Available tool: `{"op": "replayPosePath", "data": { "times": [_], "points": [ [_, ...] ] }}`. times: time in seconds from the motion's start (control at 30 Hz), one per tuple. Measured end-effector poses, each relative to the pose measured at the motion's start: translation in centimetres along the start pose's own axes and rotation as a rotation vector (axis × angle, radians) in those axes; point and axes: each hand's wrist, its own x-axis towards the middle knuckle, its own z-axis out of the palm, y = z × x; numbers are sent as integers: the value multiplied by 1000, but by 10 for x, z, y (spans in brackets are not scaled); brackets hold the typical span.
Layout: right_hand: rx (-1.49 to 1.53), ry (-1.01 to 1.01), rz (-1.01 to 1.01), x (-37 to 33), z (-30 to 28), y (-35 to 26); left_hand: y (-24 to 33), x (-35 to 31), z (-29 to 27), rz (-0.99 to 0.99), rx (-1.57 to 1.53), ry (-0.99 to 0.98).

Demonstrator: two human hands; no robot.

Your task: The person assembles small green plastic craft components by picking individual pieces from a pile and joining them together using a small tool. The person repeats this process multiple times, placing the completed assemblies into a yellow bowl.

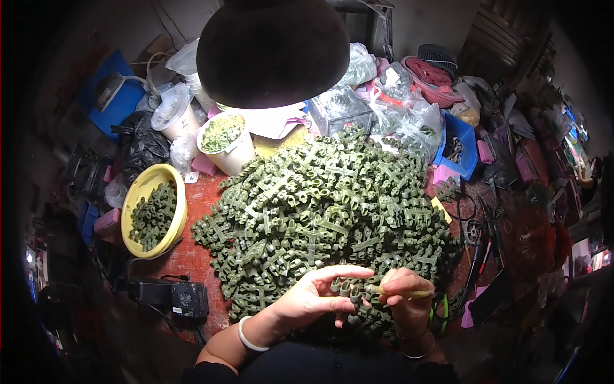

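My left hand [306,298] grips a small green moulded part [346,289] with a row of cup-like ends, between the thumb below and the fingers above. Close beside it on the right, my right hand [408,306] is closed on a thin yellowish stick-like tool [419,294]. The tool's tip points left at the part; whether it touches or enters a cup I cannot tell. Behind and beneath both hands rises a big heap of similar green parts [326,192].
A yellow basin [183,211] with green parts stands left on the red table [201,192]. Behind are a white bucket [233,157] and a blue bin [470,163]. Pliers [474,230] lie right, a black power adapter [189,299] left. A dark lamp head [274,51] hangs above.
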Motion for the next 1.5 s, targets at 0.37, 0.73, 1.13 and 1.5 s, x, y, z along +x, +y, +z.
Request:
{"op": "replayPosePath", "data": {
  "times": [0.37,0.73,1.13,1.5],
  "points": [
    [-158,172,-113,-2,3,-1,-7,5,7,64,-48,136],
    [-453,-57,-355,0,11,-10,-14,2,-3,16,-595,30],
    [-647,-82,-462,3,18,-14,-22,0,-12,37,-361,109],
    [-701,-71,-471,6,16,-13,-10,1,2,66,-218,164]
  ]
}}
